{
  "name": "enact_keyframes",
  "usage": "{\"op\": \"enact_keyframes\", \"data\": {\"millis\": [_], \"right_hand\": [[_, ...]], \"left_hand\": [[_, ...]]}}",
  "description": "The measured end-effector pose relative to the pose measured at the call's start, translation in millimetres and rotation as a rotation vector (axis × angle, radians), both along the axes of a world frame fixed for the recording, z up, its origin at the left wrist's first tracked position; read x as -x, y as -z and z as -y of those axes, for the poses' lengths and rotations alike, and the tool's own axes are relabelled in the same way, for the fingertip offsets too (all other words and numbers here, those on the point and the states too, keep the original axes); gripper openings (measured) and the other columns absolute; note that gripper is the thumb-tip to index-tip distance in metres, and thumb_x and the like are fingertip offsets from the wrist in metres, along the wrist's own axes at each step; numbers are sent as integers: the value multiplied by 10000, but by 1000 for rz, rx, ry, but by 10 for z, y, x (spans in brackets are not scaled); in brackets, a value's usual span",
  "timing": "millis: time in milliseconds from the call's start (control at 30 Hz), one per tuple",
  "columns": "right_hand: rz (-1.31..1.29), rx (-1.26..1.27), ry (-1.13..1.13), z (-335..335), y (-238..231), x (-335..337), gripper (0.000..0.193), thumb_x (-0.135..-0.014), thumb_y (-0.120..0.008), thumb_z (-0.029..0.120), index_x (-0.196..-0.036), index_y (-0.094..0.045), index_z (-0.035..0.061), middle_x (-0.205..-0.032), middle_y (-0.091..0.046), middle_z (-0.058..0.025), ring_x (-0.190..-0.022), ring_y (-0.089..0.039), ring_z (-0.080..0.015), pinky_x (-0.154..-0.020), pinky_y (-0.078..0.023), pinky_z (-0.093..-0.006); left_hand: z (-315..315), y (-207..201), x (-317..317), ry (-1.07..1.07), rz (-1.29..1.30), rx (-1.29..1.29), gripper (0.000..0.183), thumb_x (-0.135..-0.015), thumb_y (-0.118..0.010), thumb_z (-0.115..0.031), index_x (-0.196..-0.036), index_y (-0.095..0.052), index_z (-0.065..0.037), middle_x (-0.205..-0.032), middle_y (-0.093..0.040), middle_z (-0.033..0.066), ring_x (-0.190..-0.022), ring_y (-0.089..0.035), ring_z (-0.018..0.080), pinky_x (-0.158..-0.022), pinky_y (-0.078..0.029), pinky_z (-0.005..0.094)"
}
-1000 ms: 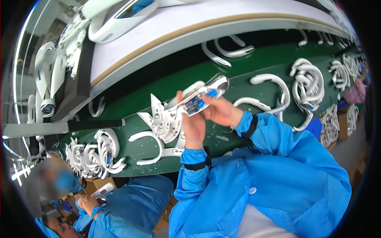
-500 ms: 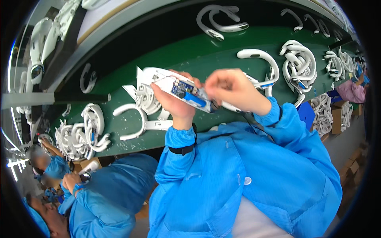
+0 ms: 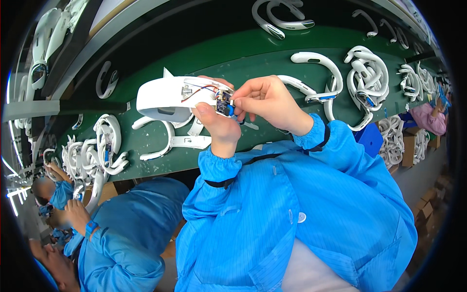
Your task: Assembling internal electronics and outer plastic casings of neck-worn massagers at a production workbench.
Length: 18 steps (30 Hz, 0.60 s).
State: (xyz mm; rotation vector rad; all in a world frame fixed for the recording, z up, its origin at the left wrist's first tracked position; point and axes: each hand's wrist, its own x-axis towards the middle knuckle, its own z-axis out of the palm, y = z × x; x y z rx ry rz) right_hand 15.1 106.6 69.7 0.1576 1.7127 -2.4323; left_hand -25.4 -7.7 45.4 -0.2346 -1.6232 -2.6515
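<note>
My left hand [image 3: 220, 127] grips an opened white neckband housing [image 3: 160, 95] above the bench, its thumb on the near edge and fingers behind. Inside the housing lies a dark blue circuit board [image 3: 222, 101], with red and dark wires [image 3: 200, 91] running to it from the left. A bright blue cylinder [image 3: 231, 111] shows at the board's right end, partly hidden by fingers. My right hand [image 3: 272, 103] is closed in a pinch at that end, thumb and forefinger together. What lies between those fingertips is too small to make out.
On the green bench [image 3: 233, 73], a loose white neckband [image 3: 187, 141] lies just beyond my left forearm. More neckbands [image 3: 321, 61] and a tangled pile [image 3: 367, 80] lie to the right. Another pile [image 3: 90, 158] sits left, near a co-worker in a blue sleeve [image 3: 121, 258].
The housing has turned in my left hand: its broad white end now points left and the blue cylinder is mostly covered. My right hand has moved slightly left, with its fingertips at the board.
</note>
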Motion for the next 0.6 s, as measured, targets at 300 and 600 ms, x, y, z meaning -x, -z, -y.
{"op": "enact_keyframes", "data": {"millis": [300,600], "right_hand": [[-9,20,12,12,-51,2,127,-783,-568,27,-859,-615,-64,-735,-640,-99,-618,-618,-117,-502,-467,-211],[-150,-81,112,54,64,-53,148,-781,-554,9,-884,-624,-70,-755,-639,-82,-703,-600,-92,-606,-482,-206]], "left_hand": [[43,-19,-36,66,-30,60,782,-783,-352,-709,-1149,-415,-21,-914,-527,121,-777,-525,164,-629,-437,265],[-55,43,-75,-29,-78,36,792,-739,-466,-713,-1045,-391,14,-863,-496,101,-689,-502,125,-541,-406,227]]}}
